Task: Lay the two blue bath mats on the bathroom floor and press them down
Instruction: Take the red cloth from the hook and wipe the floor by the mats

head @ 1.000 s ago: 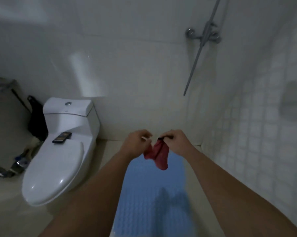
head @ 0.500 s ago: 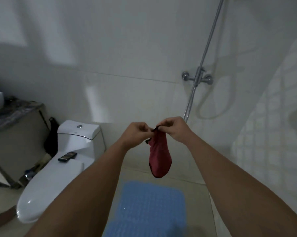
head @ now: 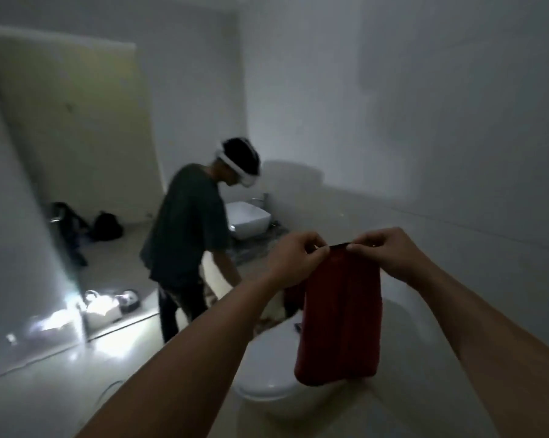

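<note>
View swung off the mat to toilet (head: 276, 387); both hands (head: 293, 259) (head: 390, 254) still pinch red cloth (head: 341, 314). Mat-laying stalled.

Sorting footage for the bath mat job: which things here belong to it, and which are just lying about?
Job: no blue mat in view; left hand and right hand pinch a red cloth bag.

Lying about: toilet, washbasin, dark bags, another person.

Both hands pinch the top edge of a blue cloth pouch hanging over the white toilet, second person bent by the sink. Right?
Not quite: the cloth pouch is red, not blue. The head view shows the left hand and right hand pinching its dark top edge as it hangs over the white toilet; the second person bends beside the white square sink.
</note>
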The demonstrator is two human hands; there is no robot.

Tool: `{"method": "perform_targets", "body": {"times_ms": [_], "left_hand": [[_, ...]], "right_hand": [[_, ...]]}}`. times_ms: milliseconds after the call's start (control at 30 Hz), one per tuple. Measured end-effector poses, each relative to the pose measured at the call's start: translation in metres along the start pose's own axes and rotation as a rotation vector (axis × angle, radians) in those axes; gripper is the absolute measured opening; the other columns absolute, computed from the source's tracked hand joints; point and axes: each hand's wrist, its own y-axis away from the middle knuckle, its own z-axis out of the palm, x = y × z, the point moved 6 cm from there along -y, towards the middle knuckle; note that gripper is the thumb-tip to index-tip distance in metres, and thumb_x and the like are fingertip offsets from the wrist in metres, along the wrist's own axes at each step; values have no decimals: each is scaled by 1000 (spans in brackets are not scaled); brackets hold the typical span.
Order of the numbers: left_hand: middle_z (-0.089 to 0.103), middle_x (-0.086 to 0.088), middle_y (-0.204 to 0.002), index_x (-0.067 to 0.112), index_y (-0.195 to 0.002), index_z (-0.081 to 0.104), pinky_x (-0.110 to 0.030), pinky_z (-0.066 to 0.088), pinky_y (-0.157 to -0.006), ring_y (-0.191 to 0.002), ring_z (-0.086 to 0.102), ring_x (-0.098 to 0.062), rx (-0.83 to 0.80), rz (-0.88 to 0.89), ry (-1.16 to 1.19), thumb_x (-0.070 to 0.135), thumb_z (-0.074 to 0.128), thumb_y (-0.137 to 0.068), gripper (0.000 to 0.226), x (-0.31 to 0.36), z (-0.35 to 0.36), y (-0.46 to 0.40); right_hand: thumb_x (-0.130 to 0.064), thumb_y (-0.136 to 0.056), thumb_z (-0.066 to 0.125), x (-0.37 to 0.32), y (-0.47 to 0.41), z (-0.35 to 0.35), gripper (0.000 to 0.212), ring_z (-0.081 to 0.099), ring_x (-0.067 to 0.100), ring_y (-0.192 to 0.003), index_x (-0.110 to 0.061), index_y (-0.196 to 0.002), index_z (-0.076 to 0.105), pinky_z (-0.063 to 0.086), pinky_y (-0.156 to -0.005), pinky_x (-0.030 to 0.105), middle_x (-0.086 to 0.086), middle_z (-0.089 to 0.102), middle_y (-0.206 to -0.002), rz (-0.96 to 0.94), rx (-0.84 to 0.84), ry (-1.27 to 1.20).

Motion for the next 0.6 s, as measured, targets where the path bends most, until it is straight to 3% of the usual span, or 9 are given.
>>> {"method": "perform_targets", "body": {"times_ms": [133, 300, 400, 500, 600], "left_hand": [[71, 11, -90, 29, -95, 75, -39, 60, -77, -80, 66, -6, 146, -138, -228, 40, 66, -95, 14, -29, -113, 31], [75, 9, -94, 30, -97, 75, -37, 57, -79, -87, 68, -11, 432, -285, -555, 40, 68, -92, 13, -34, -251, 99], [75, 10, -98, 31, -103, 74, -38, 58, -80, -92, 67, -13, 583, -357, -753, 39, 64, -95, 15, -24, -323, 152], [72, 10, -102, 32, -106, 73, -40, 58, -80, -93, 67, -15, 707, -412, -936, 37, 60, -97, 17, -6, -378, 201], [70, 11, -108, 33, -111, 67, -39, 57, -80, -95, 67, -16, 815, -459, -1149, 34, 58, -97, 17, 18, -423, 252]], "right_hand": [[-15, -83, 80, -62, -56, 87, 2, 74, 13, -72, -14, -84, 81, 55, -63, 20, 4, 78, -76, -122, -147, -108], [-22, -82, 80, -171, -102, 209, 3, 72, 6, -72, -22, -85, 81, 55, -63, 16, -6, 77, -77, -382, -300, -234], [-17, -84, 78, -245, -110, 285, 4, 75, 16, -71, -14, -87, 80, 59, -64, 27, 4, 77, -77, -506, -413, -396], [-13, -84, 78, -315, -103, 346, 5, 74, 17, -68, -10, -88, 78, 57, -58, 22, 8, 76, -74, -602, -482, -552], [-11, -82, 80, -383, -82, 407, 10, 71, 20, -67, -6, -90, 78, 60, -60, 29, 17, 75, -77, -670, -558, -679]]}}
